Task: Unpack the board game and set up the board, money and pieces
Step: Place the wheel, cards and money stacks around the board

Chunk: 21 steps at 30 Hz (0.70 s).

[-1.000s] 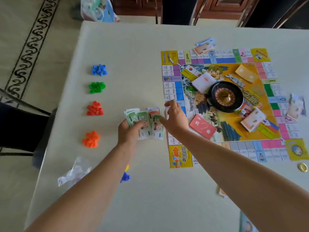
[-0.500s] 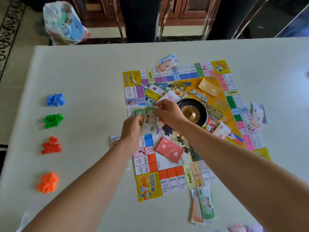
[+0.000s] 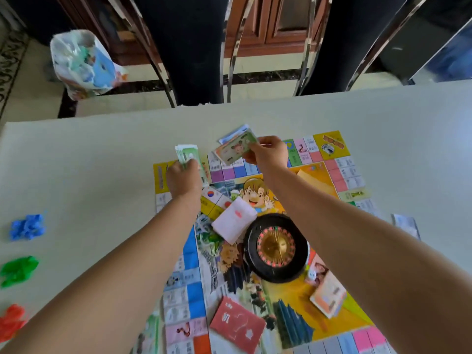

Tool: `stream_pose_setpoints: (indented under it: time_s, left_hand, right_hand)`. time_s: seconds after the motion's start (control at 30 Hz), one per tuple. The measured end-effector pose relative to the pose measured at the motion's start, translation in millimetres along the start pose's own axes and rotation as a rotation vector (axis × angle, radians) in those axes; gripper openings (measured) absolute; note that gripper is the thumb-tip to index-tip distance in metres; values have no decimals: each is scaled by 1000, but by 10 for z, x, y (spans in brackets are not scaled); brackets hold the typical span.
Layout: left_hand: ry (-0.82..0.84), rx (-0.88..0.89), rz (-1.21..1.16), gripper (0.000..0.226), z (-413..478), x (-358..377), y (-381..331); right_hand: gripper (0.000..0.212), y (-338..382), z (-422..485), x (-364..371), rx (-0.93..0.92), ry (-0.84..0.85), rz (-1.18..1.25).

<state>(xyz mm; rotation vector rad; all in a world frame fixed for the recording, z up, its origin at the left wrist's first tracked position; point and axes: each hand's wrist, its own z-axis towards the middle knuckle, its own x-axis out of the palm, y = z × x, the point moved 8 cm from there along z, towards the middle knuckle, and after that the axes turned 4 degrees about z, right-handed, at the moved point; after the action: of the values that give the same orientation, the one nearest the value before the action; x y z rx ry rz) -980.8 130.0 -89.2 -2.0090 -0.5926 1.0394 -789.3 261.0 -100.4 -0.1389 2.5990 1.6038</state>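
Game board (image 3: 350, 175): flat on the pale table (image 3: 102, 162), partly hidden under both forearms.
Left hand (image 3: 182, 178): grips a stack of green banknotes (image 3: 187, 155) over the board's far-left corner.
Right hand (image 3: 268, 152): pinches a single green note (image 3: 236, 149) above the far edge, over a blue note (image 3: 233, 132).
On the board: roulette wheel (image 3: 275, 247), white card deck (image 3: 233, 223) touching it, red card deck (image 3: 237, 328) nearer.
Left of the board, well apart: blue pieces (image 3: 26, 226), green pieces (image 3: 18, 270), red pieces (image 3: 11, 321).

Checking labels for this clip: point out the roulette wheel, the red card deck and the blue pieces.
roulette wheel (image 3: 275, 247), head view, gold hub.
red card deck (image 3: 237, 328), head view, top face.
blue pieces (image 3: 27, 226), head view, pile's middle.
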Motion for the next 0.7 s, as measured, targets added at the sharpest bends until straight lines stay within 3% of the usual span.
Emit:
stream_pose_setpoints:
  time_s: [0.23, 0.43, 0.53, 0.7]
  left_hand:
    - [74, 5, -107, 19, 241, 439, -81]
    - [159, -21, -114, 15, 106, 594, -67]
    - [223, -23, -120, 12, -66, 673, -103]
    - [338, -10, -92, 13, -508, 858, -200]
  right_hand:
    - [10, -47, 472, 272, -59, 14, -116]
    - [40, 13, 411, 205, -180, 28, -282]
    - [29, 140, 207, 64, -265, 84, -222]
    - [7, 134, 9, -222, -254, 239, -163]
